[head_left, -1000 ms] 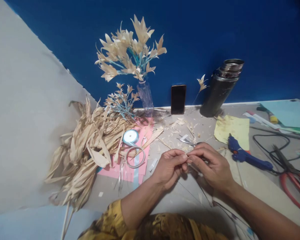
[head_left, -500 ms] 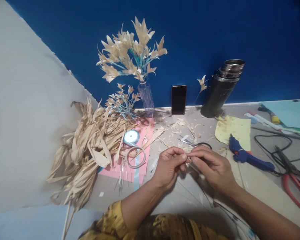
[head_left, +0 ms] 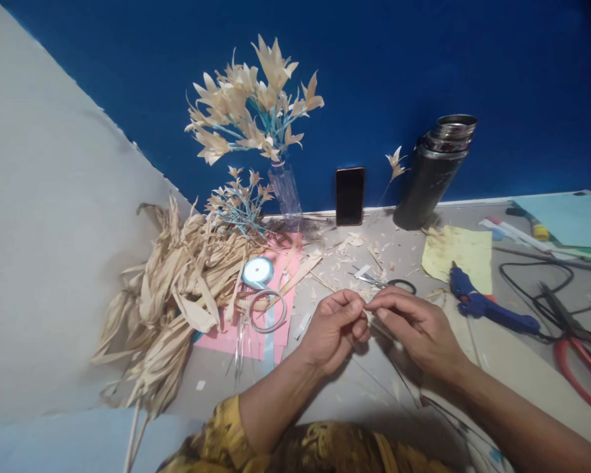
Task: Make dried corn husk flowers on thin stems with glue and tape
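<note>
My left hand (head_left: 335,326) is closed in a pinch, thumb against forefinger, above the table. My right hand (head_left: 418,332) meets it there with thumb and fingertips drawn together. Whatever sits between the fingertips is too small and hidden to name. Thin dark wires (head_left: 404,381) show below the hands; whether one runs up into the fingers I cannot tell. Just beyond the fingertips lie small scissors (head_left: 401,286) with dark handles. Left of my left hand are a ring-shaped roll (head_left: 250,314) and a spool of light blue ribbon (head_left: 257,270) on pink paper (head_left: 282,335).
Dried corn husks (head_left: 167,289) heap at left. Husk flowers (head_left: 249,105) stand in a clear bottle (head_left: 285,190). Along the blue wall are a phone (head_left: 349,197) and a flask (head_left: 428,177). A blue glue gun (head_left: 492,307) and red-handled scissors (head_left: 578,368) lie at right.
The view has shifted slightly, so background things sit a little farther left. Both hands stay together in nearly the same pinch, with only a slight shift of the fingertips.
</note>
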Motion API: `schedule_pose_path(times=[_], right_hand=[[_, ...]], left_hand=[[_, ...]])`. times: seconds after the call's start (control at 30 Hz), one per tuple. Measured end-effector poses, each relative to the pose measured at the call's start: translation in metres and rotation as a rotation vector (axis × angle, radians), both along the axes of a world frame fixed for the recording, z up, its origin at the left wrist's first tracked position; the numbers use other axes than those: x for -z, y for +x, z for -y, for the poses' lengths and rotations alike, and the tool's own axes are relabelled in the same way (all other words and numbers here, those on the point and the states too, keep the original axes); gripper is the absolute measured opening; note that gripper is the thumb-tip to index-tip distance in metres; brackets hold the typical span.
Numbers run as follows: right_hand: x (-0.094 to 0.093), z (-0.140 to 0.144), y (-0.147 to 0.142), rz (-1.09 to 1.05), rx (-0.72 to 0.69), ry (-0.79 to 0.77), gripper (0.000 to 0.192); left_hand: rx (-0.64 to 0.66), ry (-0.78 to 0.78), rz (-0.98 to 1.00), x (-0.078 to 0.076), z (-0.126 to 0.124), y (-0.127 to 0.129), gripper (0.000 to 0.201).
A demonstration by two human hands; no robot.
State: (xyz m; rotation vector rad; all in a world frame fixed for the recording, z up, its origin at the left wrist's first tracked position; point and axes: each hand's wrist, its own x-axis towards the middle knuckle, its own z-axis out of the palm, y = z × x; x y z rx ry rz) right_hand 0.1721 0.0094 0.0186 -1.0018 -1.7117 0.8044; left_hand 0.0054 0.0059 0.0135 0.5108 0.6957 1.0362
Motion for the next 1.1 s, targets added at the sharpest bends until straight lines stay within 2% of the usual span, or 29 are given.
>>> schedule_pose_path(times=[0.17,0.27,0.37,0.6,0.77,0.87,0.97,1.1], right_hand=[[-0.001,-0.001,0.001,0.039,-0.046,-0.077,0.017],[-0.001,0.001,-0.003,0.079,-0.014,-0.081,0.013],[0.000,0.001,-0.004,0.058,0.013,-0.088,0.020],[0.002,0.002,-0.003,-0.011,0.062,-0.195,0.022],[0.004,0.004,-0.006,0.010,0.049,-0.226,0.020],[0.006,0.004,-0.005,0.051,0.045,-0.255,0.014],[0.007,0.002,-0.003,0.075,0.114,-0.169,0.014],[0.010,-0.001,-0.003,0.113,0.087,0.105,0.014]], left_hand=[[-0.027,0.060,-0.072,0.004,0.000,0.000,0.040],[-0.085,0.103,-0.153,0.006,0.001,0.002,0.038],[-0.127,0.119,-0.188,0.006,0.002,0.003,0.035],[-0.200,0.153,-0.283,0.004,0.004,0.004,0.027],[-0.203,0.218,-0.286,0.005,0.004,0.004,0.020],[-0.190,0.288,-0.356,0.002,0.004,0.003,0.019],[-0.174,0.363,-0.510,-0.001,0.005,0.001,0.015],[-0.092,0.367,-0.683,0.002,0.006,0.000,0.013]])
